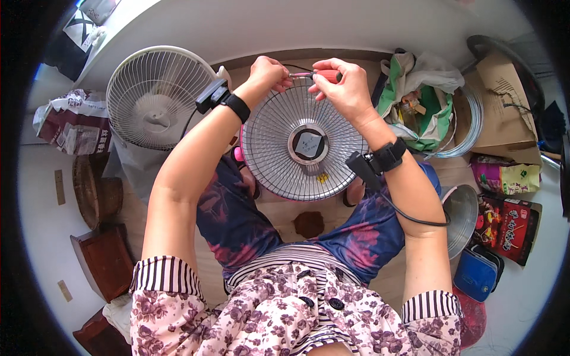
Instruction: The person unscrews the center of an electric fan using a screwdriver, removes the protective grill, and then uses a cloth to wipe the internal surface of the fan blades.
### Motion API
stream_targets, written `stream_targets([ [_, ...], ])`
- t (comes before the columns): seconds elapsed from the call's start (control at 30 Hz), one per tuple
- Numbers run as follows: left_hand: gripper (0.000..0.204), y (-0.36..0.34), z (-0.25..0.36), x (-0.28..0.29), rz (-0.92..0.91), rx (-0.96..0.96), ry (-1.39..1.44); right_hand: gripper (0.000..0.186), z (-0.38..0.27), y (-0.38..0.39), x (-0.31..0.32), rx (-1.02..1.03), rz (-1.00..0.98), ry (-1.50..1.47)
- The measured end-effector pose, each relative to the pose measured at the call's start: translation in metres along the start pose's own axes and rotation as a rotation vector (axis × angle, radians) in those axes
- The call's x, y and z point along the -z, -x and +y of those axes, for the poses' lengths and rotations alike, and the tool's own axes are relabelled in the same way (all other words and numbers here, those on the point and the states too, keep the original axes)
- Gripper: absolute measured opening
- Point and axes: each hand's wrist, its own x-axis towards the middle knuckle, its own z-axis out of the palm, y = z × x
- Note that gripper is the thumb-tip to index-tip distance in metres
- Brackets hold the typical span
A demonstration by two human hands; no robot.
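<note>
A round appliance with a dark wire grille (270,139), which looks like a dish heater, stands between my knees. Its centre carries a silver-ringed disc, and a pink knob shows at its left side. At the grille's far rim my right hand (347,89) grips a screwdriver (329,76) by its red handle, the shaft pointing left. My left hand (270,73) is pinched at the shaft's tip, over the same rim. Whether its fingers hold the tip or a small part is hidden.
A white fan (157,101) stands at the left, by a maroon-and-white bag (80,121). Wooden stools (104,261) line the left wall. At right are a green-and-white bag (427,118), coiled wire (472,127), cardboard (496,101), a metal basin (462,216) and a blue case (475,273).
</note>
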Motion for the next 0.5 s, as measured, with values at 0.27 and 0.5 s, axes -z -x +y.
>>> stream_targets([
  [0.27,0.014,-0.015,0.013,0.007,-0.075,0.065,-0.171,0.020,0.002,-0.010,-0.004,-0.055,0.048,-0.082],
  [0.5,0.010,-0.024,0.020,0.007,-0.027,-0.045,-0.402,0.018,0.004,-0.009,-0.004,-0.041,0.109,-0.162],
])
